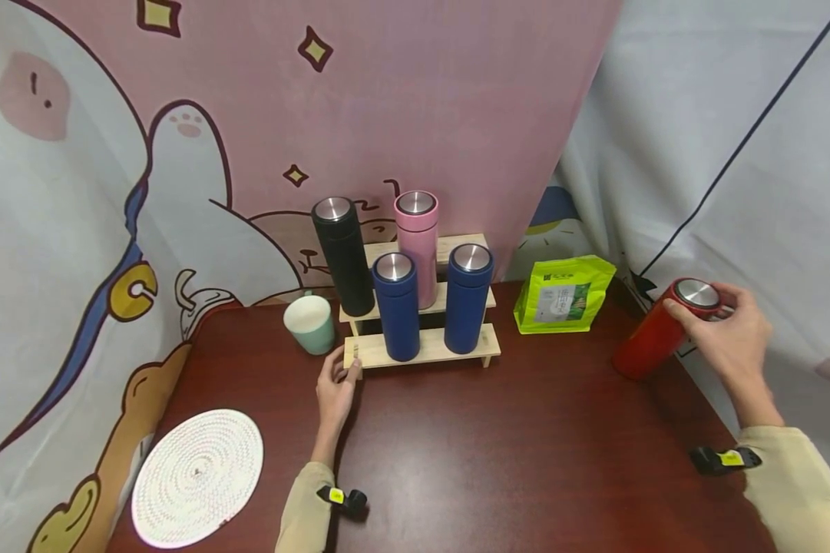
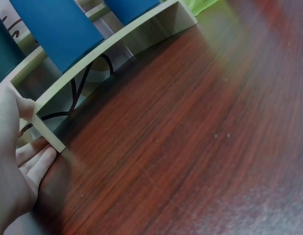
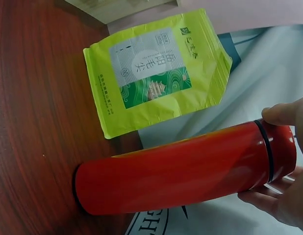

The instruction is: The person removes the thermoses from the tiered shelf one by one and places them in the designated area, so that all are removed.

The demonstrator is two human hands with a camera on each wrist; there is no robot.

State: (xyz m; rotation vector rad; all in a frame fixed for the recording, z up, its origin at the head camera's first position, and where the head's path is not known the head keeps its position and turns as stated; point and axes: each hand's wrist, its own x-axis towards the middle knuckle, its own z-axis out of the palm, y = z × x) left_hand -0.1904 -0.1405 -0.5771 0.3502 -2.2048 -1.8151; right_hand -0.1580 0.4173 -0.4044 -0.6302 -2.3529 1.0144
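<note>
At twelve o'clock in the right wrist view, we read the characters 岳阳毛尖, turned sideways, on the grey label [image 3: 137, 56] of a green bag [image 3: 205, 73]; its finest print escapes us. At six o'clock, we make out GH on the white cloth [image 3: 220, 219].

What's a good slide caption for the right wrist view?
Red flask held in the right grip, near a green bag.

Both sleeves [image 1: 798, 488] are pale yellow, each with a small black device [image 1: 706, 460] and bright yellow label [image 1: 731, 458] near its cuff [image 1: 760, 436].
</note>
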